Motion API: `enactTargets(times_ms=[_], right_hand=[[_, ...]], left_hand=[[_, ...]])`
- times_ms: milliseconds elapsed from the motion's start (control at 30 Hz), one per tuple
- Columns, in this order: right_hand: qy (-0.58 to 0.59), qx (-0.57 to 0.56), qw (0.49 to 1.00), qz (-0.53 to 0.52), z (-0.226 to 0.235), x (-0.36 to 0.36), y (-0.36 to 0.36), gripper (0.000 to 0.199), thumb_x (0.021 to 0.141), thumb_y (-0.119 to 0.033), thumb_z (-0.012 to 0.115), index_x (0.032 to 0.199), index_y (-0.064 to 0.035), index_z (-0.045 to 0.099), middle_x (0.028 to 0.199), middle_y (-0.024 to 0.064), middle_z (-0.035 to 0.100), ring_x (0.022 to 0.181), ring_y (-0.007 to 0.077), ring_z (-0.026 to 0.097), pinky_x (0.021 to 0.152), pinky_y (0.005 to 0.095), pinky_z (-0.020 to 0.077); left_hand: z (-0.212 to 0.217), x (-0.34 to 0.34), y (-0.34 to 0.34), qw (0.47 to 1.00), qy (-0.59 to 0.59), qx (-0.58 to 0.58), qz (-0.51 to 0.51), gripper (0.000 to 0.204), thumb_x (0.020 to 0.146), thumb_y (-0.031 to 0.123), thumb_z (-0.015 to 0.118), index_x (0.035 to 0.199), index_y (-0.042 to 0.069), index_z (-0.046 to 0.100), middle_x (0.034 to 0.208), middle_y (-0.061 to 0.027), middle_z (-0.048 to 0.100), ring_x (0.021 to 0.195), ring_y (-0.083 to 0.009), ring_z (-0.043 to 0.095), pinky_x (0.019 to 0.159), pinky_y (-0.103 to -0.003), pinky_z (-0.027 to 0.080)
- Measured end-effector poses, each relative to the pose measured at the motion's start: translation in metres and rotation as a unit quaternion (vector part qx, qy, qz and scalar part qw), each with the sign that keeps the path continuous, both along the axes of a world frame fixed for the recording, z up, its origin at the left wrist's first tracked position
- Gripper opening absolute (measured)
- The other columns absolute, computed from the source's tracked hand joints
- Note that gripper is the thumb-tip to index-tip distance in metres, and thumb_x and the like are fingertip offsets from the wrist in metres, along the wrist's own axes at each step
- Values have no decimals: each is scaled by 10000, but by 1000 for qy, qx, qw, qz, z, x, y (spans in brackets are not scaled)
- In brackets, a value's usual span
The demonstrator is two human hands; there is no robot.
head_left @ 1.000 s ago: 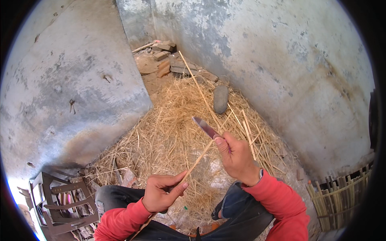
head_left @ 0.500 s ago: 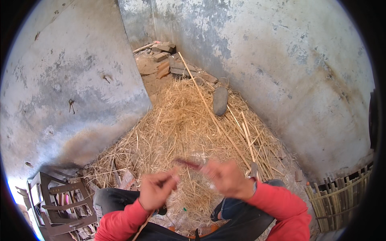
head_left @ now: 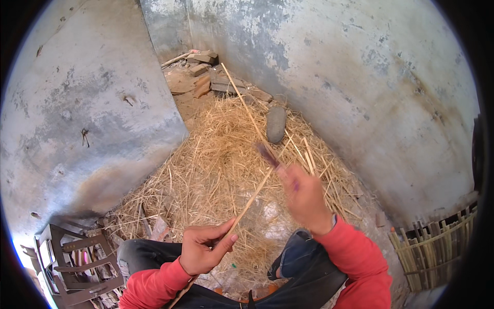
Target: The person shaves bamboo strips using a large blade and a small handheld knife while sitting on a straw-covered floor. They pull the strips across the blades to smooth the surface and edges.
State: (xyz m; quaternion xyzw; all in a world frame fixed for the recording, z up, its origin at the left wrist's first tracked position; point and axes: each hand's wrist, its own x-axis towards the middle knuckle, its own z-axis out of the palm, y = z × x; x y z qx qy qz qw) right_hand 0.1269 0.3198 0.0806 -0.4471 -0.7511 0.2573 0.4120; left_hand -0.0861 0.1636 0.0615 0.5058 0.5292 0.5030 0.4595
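My left hand (head_left: 207,249) is closed round a long, thin pale wooden strip (head_left: 250,200), pinching it between thumb and fingers. The strip slants from beside my left forearm up and away to the right. My right hand (head_left: 304,198) grips a short, dark purplish tool (head_left: 267,154), blurred by motion, so its exact kind is unclear. The tool points away to the upper left, crossing or lying close by the strip's far part; whether they touch I cannot tell.
Straw-like shavings (head_left: 216,139) cover the floor ahead. A rounded grey stone (head_left: 276,124) and loose pale sticks (head_left: 309,154) lie among them. Bricks (head_left: 203,57) are stacked at the back. A dark frame (head_left: 85,260) stands left, and a slatted fence-like bundle (head_left: 432,252) right.
My right hand has moved away and to the right with the tool, apart from my left hand. The strip now shows clearly beyond my left hand, which has shifted slightly.
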Motion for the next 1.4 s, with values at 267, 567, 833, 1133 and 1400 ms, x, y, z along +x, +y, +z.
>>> enactTargets(times_ms=[267, 567, 833, 1133, 1400], right_hand=[[14, -15, 999, 47, -11, -8, -19, 333, 1069, -273, 559, 854, -21, 600, 531, 134, 468, 422, 234, 505, 431, 401, 354], [28, -27, 989, 141, -11, -26, -24, 345, 1081, -266, 538, 840, -27, 597, 540, 120, 447, 422, 209, 435, 438, 371, 353], [39, 22, 999, 18, 1, -24, -9, 325, 1075, -236, 543, 839, -17, 588, 549, 126, 450, 428, 214, 448, 446, 362, 339], [77, -17, 996, 32, -21, -21, -31, 330, 1080, -265, 538, 873, -13, 585, 542, 100, 415, 458, 149, 431, 446, 351, 332], [-19, 39, 977, 210, -28, -27, -54, 358, 1061, -291, 579, 820, -27, 593, 527, 95, 408, 441, 149, 447, 445, 358, 365]], left_hand=[[-2, -6, -4, 1000, 21, 2, -4, 348, 934, -5, 713, 1281, -16, 692, 755, -59, 716, 635, -61, 648, 558, -212, 498], [-2, -15, 2, 998, -41, -18, 36, 349, 936, 2, 724, 1282, -24, 688, 777, -36, 711, 651, -48, 634, 559, -207, 495], [2, -13, -3, 999, -46, -9, 15, 345, 940, 0, 719, 1283, -24, 688, 774, -31, 704, 660, -40, 624, 568, -203, 490], [-1, -10, -8, 999, -39, -22, 2, 352, 943, -2, 711, 1293, -26, 682, 774, -33, 702, 653, -41, 621, 573, -203, 487], [-6, -11, 7, 999, -34, -18, -5, 358, 946, 2, 713, 1301, -26, 676, 792, -23, 697, 654, -37, 605, 577, -198, 479]])
